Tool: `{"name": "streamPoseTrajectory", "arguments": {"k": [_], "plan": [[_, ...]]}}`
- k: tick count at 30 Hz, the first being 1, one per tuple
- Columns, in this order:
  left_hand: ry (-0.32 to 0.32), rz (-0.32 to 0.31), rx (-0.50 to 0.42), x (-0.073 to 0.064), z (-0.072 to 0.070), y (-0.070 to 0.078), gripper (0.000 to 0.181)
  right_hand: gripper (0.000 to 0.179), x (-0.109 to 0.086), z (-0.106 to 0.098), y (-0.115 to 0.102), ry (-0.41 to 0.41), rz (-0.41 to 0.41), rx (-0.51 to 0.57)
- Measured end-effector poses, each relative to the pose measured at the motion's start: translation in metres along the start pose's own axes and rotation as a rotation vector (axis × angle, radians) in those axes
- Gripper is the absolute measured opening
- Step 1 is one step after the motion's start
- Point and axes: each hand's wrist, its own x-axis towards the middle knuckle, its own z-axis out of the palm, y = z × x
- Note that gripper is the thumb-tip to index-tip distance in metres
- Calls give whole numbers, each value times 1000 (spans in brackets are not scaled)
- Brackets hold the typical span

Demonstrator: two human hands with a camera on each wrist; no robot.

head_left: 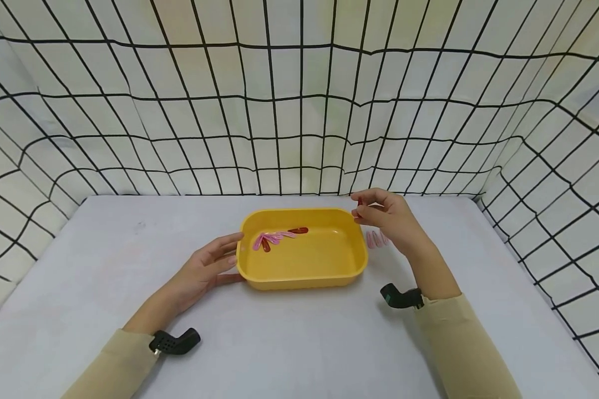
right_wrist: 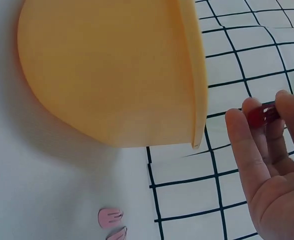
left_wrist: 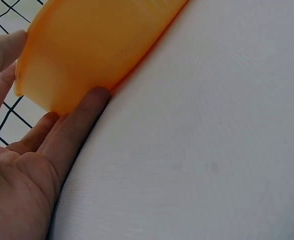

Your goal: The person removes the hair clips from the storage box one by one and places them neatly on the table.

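Note:
A yellow plastic tray stands on the white table. Inside its left half lie several pink hair clips and two dark red hair clips. My left hand rests against the tray's left end, its fairly straight fingers touching the outer wall and rim. Just beyond the tray's right back corner, my right hand pinches a red hair clip between thumb and fingertips, raised above the table. Pale pink hair clips lie on the table to the right of the tray, partly behind that hand.
A black wire grid with white backing rises behind the table and along both sides. Each wrist wears a black strap-on camera, one on the left and one on the right. White table surface stretches in front of the tray.

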Motion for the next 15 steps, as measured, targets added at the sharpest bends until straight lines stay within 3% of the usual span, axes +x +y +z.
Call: {"name": "streamPoseTrajectory", "arguments": {"k": [15], "plan": [[17, -10, 1, -2, -1, 1, 56, 29, 7, -4, 15, 2, -2, -33]]}}
